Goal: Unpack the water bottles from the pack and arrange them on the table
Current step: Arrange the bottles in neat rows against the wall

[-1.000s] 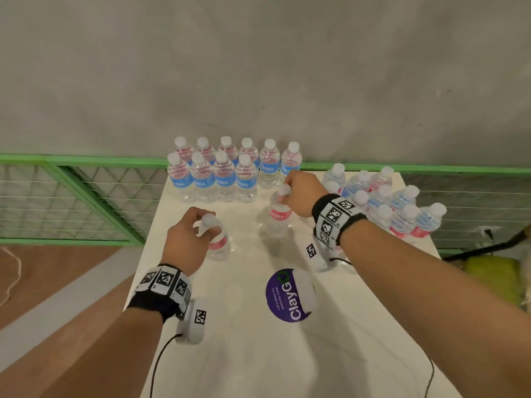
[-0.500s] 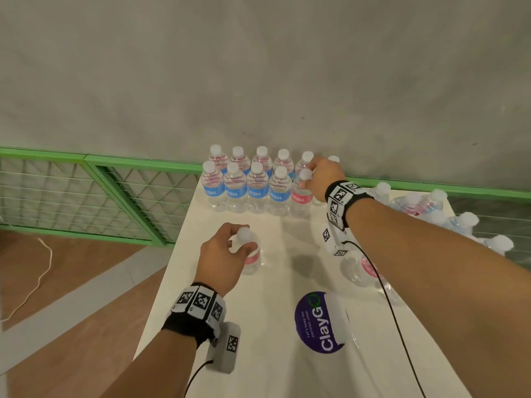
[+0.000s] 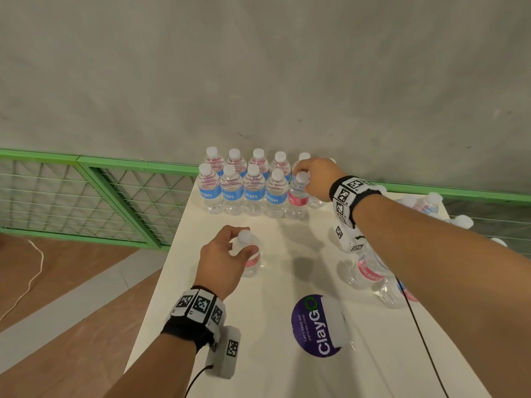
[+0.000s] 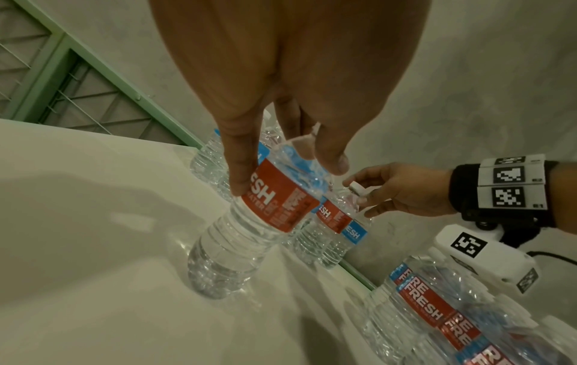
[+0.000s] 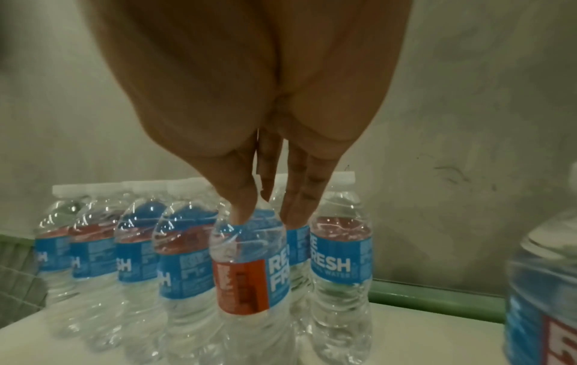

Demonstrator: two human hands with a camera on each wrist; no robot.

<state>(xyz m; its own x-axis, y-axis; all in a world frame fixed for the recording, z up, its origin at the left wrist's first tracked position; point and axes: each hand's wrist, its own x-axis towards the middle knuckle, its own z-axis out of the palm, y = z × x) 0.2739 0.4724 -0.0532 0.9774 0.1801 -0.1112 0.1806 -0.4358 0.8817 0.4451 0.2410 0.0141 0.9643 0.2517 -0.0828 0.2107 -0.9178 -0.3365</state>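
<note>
Two rows of clear water bottles (image 3: 244,191) with blue and red labels stand at the far edge of the white table (image 3: 287,369). My right hand (image 3: 301,179) grips the neck of a bottle (image 3: 298,198) standing at the right end of the front row; the right wrist view shows the fingers (image 5: 243,210) round that bottle (image 5: 246,271). My left hand (image 3: 241,242) grips another upright bottle (image 3: 253,261) by its top at mid-table, left of centre. The left wrist view shows that bottle (image 4: 249,234) resting on the table. The opened pack (image 3: 370,271) lies on the right, partly under my right forearm.
A purple round ClayGo sticker (image 3: 316,326) lies on the near table. A green mesh railing (image 3: 115,191) and a grey wall (image 3: 258,81) stand behind the table. The table's left edge drops to a wooden floor (image 3: 71,282). Cables trail from both wrist units.
My right hand has carried its bottle from mid-table to the right end of the front row. My left hand still holds its bottle in about the same spot.
</note>
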